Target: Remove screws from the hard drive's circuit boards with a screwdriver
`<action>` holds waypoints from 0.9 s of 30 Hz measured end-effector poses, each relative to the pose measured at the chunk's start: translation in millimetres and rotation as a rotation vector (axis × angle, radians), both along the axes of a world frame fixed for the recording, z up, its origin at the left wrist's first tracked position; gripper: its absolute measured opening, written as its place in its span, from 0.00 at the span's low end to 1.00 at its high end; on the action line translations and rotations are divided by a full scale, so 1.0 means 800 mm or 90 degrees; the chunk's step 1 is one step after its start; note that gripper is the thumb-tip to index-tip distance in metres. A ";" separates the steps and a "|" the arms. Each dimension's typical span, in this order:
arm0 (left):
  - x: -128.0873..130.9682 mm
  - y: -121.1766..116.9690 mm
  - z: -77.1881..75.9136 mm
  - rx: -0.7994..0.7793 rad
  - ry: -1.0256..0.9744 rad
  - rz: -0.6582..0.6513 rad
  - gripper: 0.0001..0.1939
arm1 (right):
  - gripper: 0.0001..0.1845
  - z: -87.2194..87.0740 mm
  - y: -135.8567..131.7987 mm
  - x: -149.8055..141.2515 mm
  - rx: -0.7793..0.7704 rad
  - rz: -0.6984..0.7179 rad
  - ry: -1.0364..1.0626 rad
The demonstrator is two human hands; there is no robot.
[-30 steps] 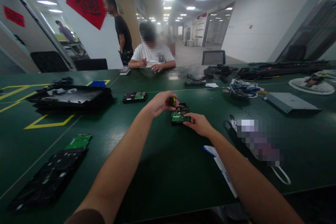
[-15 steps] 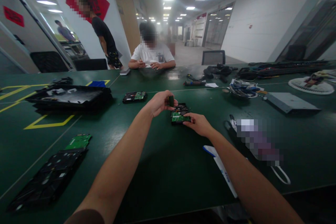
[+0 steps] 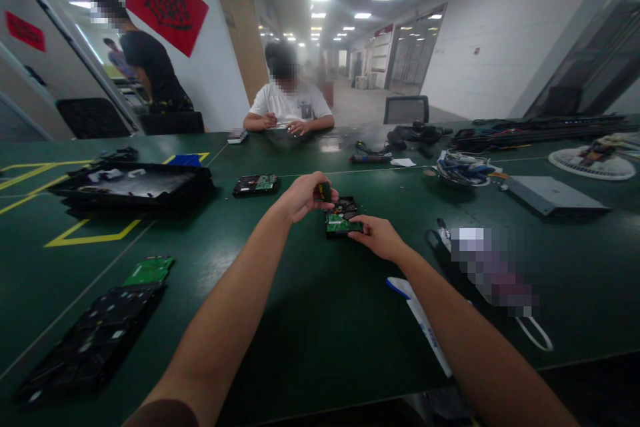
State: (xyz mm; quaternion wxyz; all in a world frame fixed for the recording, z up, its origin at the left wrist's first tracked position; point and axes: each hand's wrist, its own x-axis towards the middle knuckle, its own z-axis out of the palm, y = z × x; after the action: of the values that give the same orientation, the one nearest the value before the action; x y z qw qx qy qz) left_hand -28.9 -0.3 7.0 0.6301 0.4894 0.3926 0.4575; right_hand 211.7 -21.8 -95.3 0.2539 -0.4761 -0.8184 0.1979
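A hard drive [image 3: 345,217] with a green circuit board lies on the green table in front of me. My right hand [image 3: 377,235] grips its near right edge between thumb and fingers. Over the drive's far left corner, my left hand [image 3: 309,197] is closed around a screwdriver [image 3: 325,192] with a dark handle and yellow marks. Its tip is too small to make out. Another hard drive [image 3: 256,185] rests to the left of my left hand. Several more dark drives [image 3: 95,333] lie in a row at the near left, with a green board [image 3: 149,270] at their far end.
Stacked black trays [image 3: 135,183] stand at the left. On the right are a bundle of cables [image 3: 463,168], a grey metal box [image 3: 555,195] and a blurred-out pouch [image 3: 493,270]. A white and blue strip [image 3: 425,327] lies under my right forearm. A person [image 3: 290,103] sits opposite.
The screwdriver handle has turned slightly in my left hand, showing more yellow. My right hand and the hard drive stay in place. A standing person in the background has moved left.
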 end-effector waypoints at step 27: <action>0.002 -0.002 0.002 0.013 0.017 0.011 0.10 | 0.23 0.003 -0.002 -0.002 -0.002 -0.006 0.000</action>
State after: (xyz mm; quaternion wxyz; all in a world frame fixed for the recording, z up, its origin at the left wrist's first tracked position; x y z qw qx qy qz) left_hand -27.5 -2.0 8.2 0.6157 0.4985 0.4007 0.4603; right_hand 210.3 -23.4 -92.5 0.2541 -0.4801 -0.8159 0.1979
